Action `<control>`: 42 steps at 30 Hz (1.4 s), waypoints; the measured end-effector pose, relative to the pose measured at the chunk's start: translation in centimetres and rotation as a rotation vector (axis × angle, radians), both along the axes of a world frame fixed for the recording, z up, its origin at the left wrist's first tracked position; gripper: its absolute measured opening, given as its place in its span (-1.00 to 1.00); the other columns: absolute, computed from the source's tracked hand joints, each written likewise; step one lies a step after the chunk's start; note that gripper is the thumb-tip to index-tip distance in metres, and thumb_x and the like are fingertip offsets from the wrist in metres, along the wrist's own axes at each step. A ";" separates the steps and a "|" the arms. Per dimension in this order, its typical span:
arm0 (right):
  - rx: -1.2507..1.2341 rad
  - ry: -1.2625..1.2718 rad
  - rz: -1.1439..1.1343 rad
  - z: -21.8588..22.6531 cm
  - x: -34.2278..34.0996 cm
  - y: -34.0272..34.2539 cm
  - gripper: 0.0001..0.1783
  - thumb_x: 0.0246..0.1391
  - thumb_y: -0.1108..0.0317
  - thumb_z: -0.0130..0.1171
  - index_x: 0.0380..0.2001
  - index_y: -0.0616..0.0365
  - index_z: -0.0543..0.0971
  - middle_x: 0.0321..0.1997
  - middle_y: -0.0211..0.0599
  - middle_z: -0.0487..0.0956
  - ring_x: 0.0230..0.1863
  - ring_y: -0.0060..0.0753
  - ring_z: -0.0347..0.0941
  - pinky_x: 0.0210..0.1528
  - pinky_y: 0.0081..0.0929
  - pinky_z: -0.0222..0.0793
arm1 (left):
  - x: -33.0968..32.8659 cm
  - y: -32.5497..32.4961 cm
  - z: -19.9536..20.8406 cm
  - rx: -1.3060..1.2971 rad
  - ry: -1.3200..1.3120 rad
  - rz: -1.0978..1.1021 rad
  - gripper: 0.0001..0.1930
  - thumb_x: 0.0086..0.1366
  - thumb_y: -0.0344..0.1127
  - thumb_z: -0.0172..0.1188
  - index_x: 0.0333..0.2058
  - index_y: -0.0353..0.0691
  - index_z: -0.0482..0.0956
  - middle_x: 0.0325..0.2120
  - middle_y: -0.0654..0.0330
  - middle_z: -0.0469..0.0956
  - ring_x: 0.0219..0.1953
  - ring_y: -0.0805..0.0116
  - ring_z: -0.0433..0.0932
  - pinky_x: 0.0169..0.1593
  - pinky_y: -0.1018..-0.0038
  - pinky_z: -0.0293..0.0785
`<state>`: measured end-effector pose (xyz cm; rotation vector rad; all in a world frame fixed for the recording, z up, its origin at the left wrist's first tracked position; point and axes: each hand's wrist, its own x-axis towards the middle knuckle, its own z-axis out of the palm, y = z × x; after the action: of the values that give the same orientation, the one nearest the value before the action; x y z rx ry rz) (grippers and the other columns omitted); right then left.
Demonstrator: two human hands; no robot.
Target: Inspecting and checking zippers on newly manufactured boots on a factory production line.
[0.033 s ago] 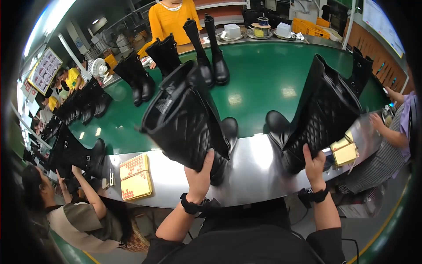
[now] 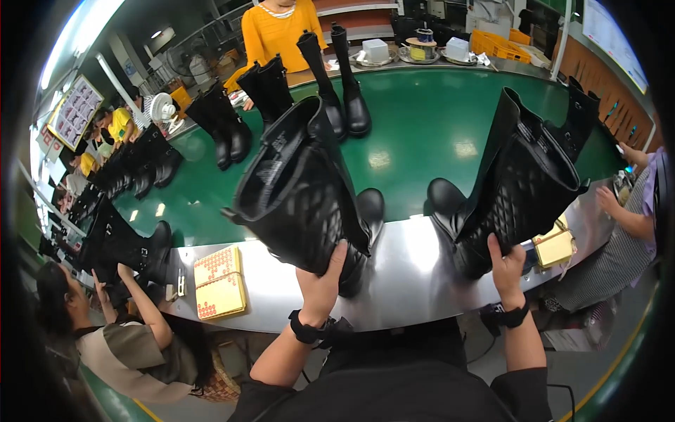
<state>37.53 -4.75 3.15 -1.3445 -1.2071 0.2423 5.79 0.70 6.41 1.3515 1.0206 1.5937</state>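
Observation:
My left hand is closed around the ankle part of a tall black boot with a quilted shaft. Its open top tilts toward the upper left, and its toe points away over the metal edge. Another quilted black boot is in my right hand, gripped low on the shaft, with its top leaning up and right. The thumbs show on the near sides, while most other fingers are hidden behind the boots. Both boots are at the near metal strip of the bench; whether their soles touch it I cannot tell.
Several black boots stand on the green bench surface, including a tall pair at the far side. Yellow card bundles lie on the metal strip. Co-workers sit close at left and right; another person stands opposite.
The right boot has turned slightly, so a small tab now shows at its top edge. The left boot has tilted a little. Both hands keep their grip.

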 end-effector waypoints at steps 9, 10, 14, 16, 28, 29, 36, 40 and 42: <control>0.565 -0.367 0.010 2.8 -2.6 -3.6 -0.52 -0.04 0.14 0.32 -0.27 0.07 0.23 -0.36 -0.33 0.21 -0.38 -0.35 0.19 -0.37 -0.38 0.18 | -4.0 -0.3 9.0 0.647 0.162 0.316 0.11 -0.07 -0.05 0.39 0.30 -0.31 -0.16 0.23 -0.10 0.06 0.31 0.04 0.05 0.31 0.08 -0.10; 0.634 -0.425 0.082 3.4 -3.8 -3.1 -0.57 -0.05 0.20 0.32 -0.27 0.10 0.30 -0.35 -0.30 0.29 -0.38 -0.33 0.24 -0.34 -0.38 0.23 | -4.7 -0.8 11.2 0.656 0.288 0.311 0.13 -0.10 -0.07 0.40 0.30 -0.30 -0.19 0.24 -0.09 0.04 0.31 0.02 0.05 0.31 0.05 -0.09; 0.240 -0.460 0.414 7.0 -7.8 1.1 -0.69 -0.06 0.39 0.24 -0.20 0.19 0.46 -0.29 -0.22 0.49 -0.32 -0.24 0.41 -0.24 -0.38 0.34 | -4.3 -0.9 17.6 0.573 1.010 0.211 -0.10 -0.09 -0.23 0.44 0.20 -0.36 0.18 -0.20 0.07 0.49 -0.03 0.14 0.42 0.15 0.23 0.20; 0.124 -0.212 0.524 8.3 -10.3 3.9 -0.53 -0.06 0.41 0.22 -0.02 0.21 0.41 -0.18 -0.19 0.48 -0.17 -0.18 0.44 -0.12 -0.39 0.36 | -3.3 -1.7 18.9 0.401 0.884 0.215 -0.45 -0.14 -0.30 0.48 -0.15 -0.36 0.51 -0.46 0.15 0.48 -0.26 0.18 0.50 0.09 0.24 0.31; -0.159 -0.183 0.832 9.3 -15.3 7.7 -0.20 -0.08 0.30 0.26 0.26 0.06 0.20 0.14 -0.01 0.36 0.11 -0.05 0.36 0.15 -0.28 0.29 | -7.1 -7.4 20.6 0.559 1.292 -0.451 -0.58 -0.43 -0.15 0.34 -0.40 0.13 0.76 -0.50 0.34 0.23 -0.25 0.23 0.28 0.27 -0.19 -0.09; -0.031 -0.200 0.838 9.2 -15.4 7.3 -0.18 -0.08 0.28 0.27 0.27 0.08 0.18 0.14 -0.01 0.36 0.10 -0.03 0.37 0.15 -0.29 0.29 | -7.1 -7.6 20.3 0.579 1.267 -0.452 -0.58 -0.44 -0.14 0.32 -0.41 0.13 0.76 -0.48 0.34 0.23 -0.25 0.22 0.26 0.27 -0.20 -0.09; -0.237 -0.075 0.773 9.1 -15.0 7.4 -0.47 -0.04 0.48 0.08 0.08 0.28 0.34 -0.15 -0.02 0.48 -0.09 -0.20 0.43 -0.02 -0.32 0.33 | -7.5 -8.2 19.0 0.612 1.227 -0.419 -0.59 -0.48 -0.15 0.31 -0.45 0.12 0.76 -0.48 0.32 0.20 -0.25 0.22 0.23 0.28 -0.21 -0.11; -0.354 0.224 0.904 8.7 -12.9 8.2 -0.76 -0.02 0.48 0.04 -0.25 0.31 0.54 -0.37 -0.40 0.51 -0.31 -0.54 0.36 -0.21 -0.54 0.28 | -8.2 -9.1 18.9 0.620 1.244 -0.416 -0.58 -0.51 -0.10 0.30 -0.47 0.15 0.76 -0.46 0.32 0.15 -0.31 0.24 0.18 0.27 -0.20 -0.10; -0.469 0.428 0.917 8.5 -12.3 8.2 -0.80 -0.01 0.46 0.06 -0.30 0.28 0.57 -0.39 -0.46 0.50 -0.33 -0.57 0.35 -0.23 -0.57 0.26 | -8.4 -9.6 19.0 0.520 1.185 -0.342 -0.64 -0.49 -0.32 0.40 -0.51 0.07 0.72 -0.48 0.34 0.23 -0.26 0.28 0.24 0.24 -0.28 -0.06</control>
<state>25.25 3.47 11.68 -0.9439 -1.3596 1.4601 -2.59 -8.93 25.38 2.7936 0.9001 0.7089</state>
